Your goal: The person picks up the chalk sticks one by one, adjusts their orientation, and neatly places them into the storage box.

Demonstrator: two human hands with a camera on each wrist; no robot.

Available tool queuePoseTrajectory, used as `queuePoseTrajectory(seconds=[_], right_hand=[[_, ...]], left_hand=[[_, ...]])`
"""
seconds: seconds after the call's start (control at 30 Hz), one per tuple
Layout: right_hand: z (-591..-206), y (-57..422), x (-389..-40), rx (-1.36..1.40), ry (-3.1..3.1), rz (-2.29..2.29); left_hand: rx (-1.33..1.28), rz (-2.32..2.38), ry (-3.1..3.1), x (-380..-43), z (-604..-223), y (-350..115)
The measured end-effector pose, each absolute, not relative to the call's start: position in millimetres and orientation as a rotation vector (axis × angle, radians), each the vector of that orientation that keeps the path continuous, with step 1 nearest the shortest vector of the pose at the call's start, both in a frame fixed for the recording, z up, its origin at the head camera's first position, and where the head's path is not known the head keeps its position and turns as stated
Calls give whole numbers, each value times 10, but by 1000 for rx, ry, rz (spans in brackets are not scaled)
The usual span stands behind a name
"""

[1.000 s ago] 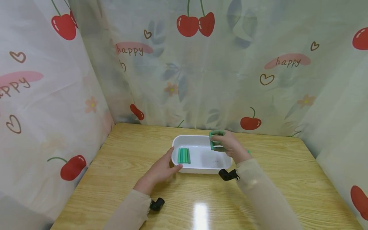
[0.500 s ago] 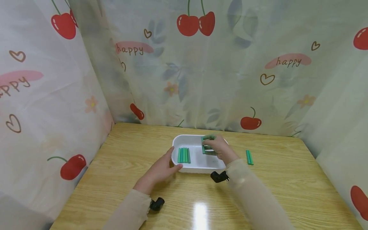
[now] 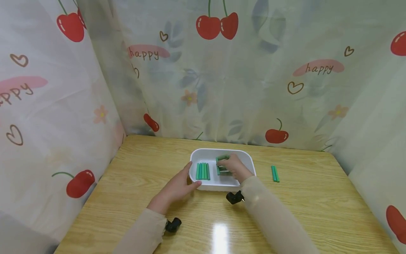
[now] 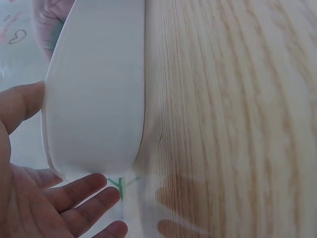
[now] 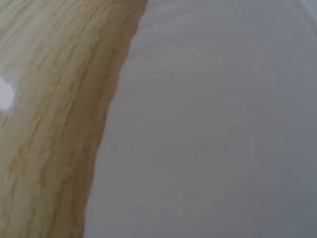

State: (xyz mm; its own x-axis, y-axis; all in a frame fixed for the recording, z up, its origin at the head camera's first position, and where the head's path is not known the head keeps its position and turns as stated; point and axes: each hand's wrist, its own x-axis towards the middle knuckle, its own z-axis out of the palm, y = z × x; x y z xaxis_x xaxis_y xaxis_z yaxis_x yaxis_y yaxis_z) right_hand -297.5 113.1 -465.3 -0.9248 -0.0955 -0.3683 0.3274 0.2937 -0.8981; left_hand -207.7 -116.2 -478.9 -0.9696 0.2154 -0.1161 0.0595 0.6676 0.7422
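Note:
In the head view a white plastic tray (image 3: pixel 219 180) stands on the table. Several slim green sticks (image 3: pixel 203 171) lie side by side at its left end. My left hand (image 3: pixel 175 187) holds that end, thumb at the near side and fingers round the far corner; the left wrist view shows the thumb (image 4: pixel 27 101) on the rim. Inside the tray, right of the row, my right hand (image 3: pixel 234 166) holds one more green stick (image 3: pixel 217 167) between thumb and fingers, with a gap to the row. The right wrist view shows only a pale surface and table.
Two green sticks (image 3: pixel 275 174) lie together on the wooden table (image 3: pixel 311 197), right of the tray. A curtain (image 3: pixel 222 88) printed with cherries hangs behind the table and along both sides.
My right hand has moved left and down into the tray with its green stick, uncovering the two sticks on the table. The left hand stays where it was.

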Motion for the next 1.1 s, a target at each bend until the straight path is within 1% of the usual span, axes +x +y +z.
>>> queuePoseTrajectory(seconds=[0.27,0.5,0.93,1.1], right_hand=[[-4804,1083,-3022,214,2318,-1541],[-4826,1047,-3024,162,2375,-1482],[-4926,1006,-3063,208,2386,-1460],[-4891,1020,-3036,178,2415,-1421]], left_hand=[[228,1181,2698,-2082,-4798,-1163],[223,1176,2698,-2095,-4814,-1164],[235,1190,2696,-2095,-4813,-1166],[226,1186,2693,-2090,-4814,-1164]])
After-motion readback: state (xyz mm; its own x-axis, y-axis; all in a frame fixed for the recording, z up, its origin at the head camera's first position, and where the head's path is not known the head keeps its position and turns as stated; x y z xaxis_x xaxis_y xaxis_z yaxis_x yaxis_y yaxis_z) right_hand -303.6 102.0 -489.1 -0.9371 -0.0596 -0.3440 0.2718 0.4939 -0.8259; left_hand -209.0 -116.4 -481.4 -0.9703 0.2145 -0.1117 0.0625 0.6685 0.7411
